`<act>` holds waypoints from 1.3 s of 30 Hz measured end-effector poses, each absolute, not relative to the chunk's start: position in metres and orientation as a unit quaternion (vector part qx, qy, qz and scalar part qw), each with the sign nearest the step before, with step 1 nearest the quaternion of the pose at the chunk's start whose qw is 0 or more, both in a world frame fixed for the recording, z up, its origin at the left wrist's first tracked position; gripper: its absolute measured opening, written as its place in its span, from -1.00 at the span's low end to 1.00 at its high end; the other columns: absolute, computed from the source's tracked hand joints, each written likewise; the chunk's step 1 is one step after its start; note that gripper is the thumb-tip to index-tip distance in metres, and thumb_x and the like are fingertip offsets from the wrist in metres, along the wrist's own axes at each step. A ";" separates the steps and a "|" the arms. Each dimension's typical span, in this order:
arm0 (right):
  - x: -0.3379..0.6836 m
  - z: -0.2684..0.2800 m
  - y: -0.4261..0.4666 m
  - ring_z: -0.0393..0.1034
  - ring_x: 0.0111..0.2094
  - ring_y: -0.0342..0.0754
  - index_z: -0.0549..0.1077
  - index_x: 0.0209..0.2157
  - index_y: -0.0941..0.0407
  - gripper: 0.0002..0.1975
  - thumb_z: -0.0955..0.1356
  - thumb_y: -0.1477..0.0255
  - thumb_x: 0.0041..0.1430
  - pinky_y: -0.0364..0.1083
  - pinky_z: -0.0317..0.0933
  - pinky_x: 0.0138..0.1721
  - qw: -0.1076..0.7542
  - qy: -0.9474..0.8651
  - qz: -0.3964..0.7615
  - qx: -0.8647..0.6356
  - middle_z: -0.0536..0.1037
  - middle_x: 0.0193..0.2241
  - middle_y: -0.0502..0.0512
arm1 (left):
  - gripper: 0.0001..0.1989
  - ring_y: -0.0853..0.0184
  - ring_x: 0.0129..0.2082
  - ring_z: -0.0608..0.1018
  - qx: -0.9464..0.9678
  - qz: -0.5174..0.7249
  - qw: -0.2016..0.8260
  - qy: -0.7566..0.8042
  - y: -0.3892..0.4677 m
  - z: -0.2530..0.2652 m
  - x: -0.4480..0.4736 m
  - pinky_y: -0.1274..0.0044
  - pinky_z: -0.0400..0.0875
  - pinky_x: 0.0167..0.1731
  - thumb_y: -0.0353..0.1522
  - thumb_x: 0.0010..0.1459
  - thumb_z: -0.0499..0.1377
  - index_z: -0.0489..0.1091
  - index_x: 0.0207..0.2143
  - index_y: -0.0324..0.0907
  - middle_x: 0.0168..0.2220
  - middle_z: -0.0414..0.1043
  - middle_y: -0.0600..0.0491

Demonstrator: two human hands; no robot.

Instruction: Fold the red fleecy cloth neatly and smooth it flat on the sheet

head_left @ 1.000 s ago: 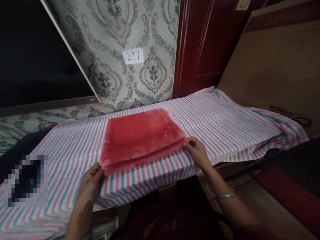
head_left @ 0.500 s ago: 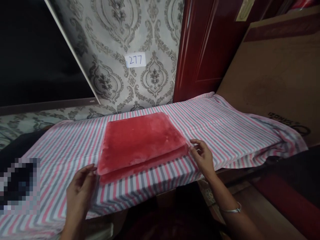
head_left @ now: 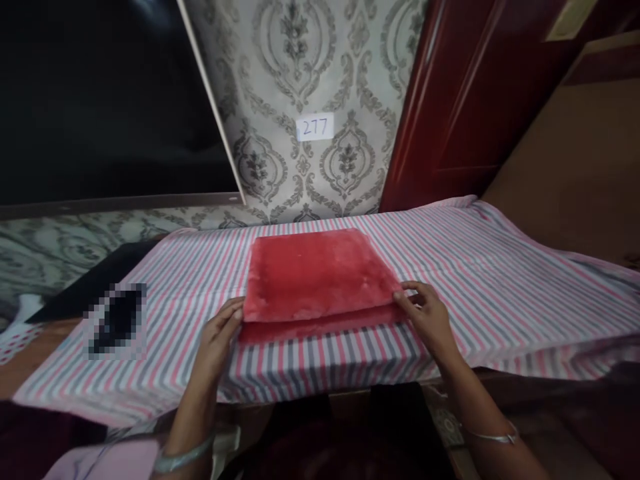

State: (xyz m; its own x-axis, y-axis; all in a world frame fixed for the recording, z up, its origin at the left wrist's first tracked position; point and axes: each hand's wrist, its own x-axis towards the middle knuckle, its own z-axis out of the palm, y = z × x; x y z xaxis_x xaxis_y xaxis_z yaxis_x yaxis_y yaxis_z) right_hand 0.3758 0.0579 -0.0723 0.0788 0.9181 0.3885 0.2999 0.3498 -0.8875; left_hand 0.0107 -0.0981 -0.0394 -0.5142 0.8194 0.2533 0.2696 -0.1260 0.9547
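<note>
A folded red plush cloth (head_left: 315, 273) lies on the striped tablecloth (head_left: 450, 260), its upper layer set back from the lower layer at the front. My left hand (head_left: 221, 328) pinches the near left corner of the upper layer between thumb and fingers. At the near right corner, my right hand (head_left: 424, 308) has its thumb and fingers closed on the edge of the same layer. The front edge of that layer is slightly raised, and a strip of the lower layer shows beneath it.
A dark screen (head_left: 110, 100) stands at the back left before the patterned wall. A paper marked 277 (head_left: 315, 127) is stuck there. A dark red door (head_left: 450, 100) and a large cardboard box (head_left: 575, 160) are at the right. A blurred-out dark object (head_left: 117, 323) lies on the left.
Both hands have closed on the near corners of the red plush cloth, and its upper front edge has risen a little off the lower layer. The view has turned toward the left.
</note>
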 end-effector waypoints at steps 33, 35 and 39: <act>0.386 -0.050 0.064 0.18 -0.61 -0.16 0.43 -0.41 0.09 -0.59 0.44 0.01 0.04 -0.15 0.08 -0.54 0.425 -0.630 0.519 -0.390 0.33 -0.66 -0.09 | -0.54 0.22 -0.37 0.59 0.365 0.621 0.352 0.597 -0.071 -0.021 0.016 0.54 0.41 -0.42 -0.07 -0.18 0.42 0.50 -0.34 -0.21 -0.41 0.59 0.03; 0.386 -0.051 0.065 0.17 -0.62 -0.16 0.37 -0.50 0.08 -0.56 0.43 -0.01 0.03 -0.14 0.08 -0.53 0.436 -0.632 0.504 -0.396 0.32 -0.68 -0.08 | -0.54 0.24 -0.38 0.60 0.347 0.647 0.343 0.586 -0.067 -0.024 0.016 0.55 0.41 -0.45 -0.07 -0.18 0.41 0.47 -0.33 -0.20 -0.41 0.58 0.04; 0.386 -0.063 0.063 0.09 -0.65 -0.18 0.28 -0.58 0.06 -0.51 0.42 -0.05 0.01 -0.14 0.02 -0.57 0.458 -0.609 0.483 -0.430 0.25 -0.72 -0.10 | -0.56 0.21 -0.35 0.62 0.310 0.651 0.372 0.585 -0.067 -0.032 0.012 0.54 0.44 -0.44 -0.13 -0.24 0.43 0.42 -0.37 -0.19 -0.42 0.58 0.04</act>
